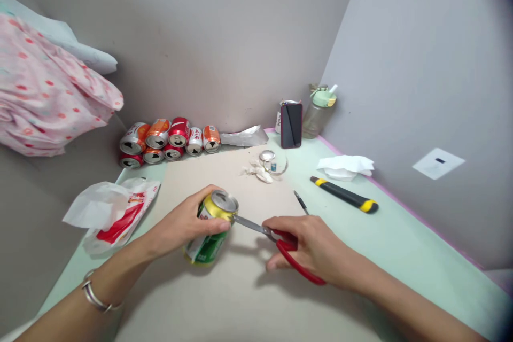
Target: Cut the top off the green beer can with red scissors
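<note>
My left hand is wrapped around a green and yellow drink can, which tilts on a beige board. My right hand grips red-handled scissors by the handles. The scissor blades point left and meet the can just under its top rim. A silver bracelet sits on my left wrist.
Several red and orange cans lie stacked at the back wall. A black and yellow utility knife, a pen, crumpled tissue, a phone, a bottle, metal scraps and a plastic bag lie around.
</note>
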A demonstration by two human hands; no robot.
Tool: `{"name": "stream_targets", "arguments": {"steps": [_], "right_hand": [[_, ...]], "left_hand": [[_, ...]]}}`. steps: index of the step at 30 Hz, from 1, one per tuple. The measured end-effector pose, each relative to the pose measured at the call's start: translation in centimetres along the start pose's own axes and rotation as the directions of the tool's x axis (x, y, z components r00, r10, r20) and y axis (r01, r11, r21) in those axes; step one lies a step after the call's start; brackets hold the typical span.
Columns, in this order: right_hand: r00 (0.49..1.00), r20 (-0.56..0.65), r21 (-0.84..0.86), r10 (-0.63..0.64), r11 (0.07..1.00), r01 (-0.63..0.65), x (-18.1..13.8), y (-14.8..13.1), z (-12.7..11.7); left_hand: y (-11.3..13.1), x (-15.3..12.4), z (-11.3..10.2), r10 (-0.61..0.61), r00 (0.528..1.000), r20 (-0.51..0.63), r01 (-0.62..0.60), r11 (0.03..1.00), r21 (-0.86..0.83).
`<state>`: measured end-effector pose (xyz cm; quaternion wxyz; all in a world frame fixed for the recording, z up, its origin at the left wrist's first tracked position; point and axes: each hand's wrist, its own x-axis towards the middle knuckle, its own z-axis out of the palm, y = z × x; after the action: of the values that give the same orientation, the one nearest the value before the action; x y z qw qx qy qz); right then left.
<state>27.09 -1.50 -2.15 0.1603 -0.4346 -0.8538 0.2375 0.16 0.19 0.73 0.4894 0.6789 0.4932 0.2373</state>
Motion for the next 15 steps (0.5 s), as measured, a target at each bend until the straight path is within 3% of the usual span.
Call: {"name": "stream_targets", "arguments": {"steps": [4,9,12,15], "right_hand": [[0.996,0.089,0.138,0.024,0.990,-0.036,0.0,-0.6,-0.8],[0.987,0.152,0.187,0.047,0.979,-0.076,-0.2,-0.9,-0.8],[0.997,0.049,0.069,0.066,0.995,-0.069,-0.3,-0.9,0.0],[0.997,-0.055,-0.060,0.052,0.997,-0.055,-0.4,-0.4,0.9]], "left_hand": [[-0.7,0.0,-0.5,-0.025,0.996,0.087,0.032,0.997,-0.075],[-0.2,0.0,-0.1,-0.037,0.997,0.063,0.039,0.999,-0.038],[-0.2,0.2,0.8,-0.051,0.991,-0.124,0.066,0.990,0.121],[-0.6,0.3,1.5,0.108,0.933,-0.344,0.039,0.918,0.395]]}}
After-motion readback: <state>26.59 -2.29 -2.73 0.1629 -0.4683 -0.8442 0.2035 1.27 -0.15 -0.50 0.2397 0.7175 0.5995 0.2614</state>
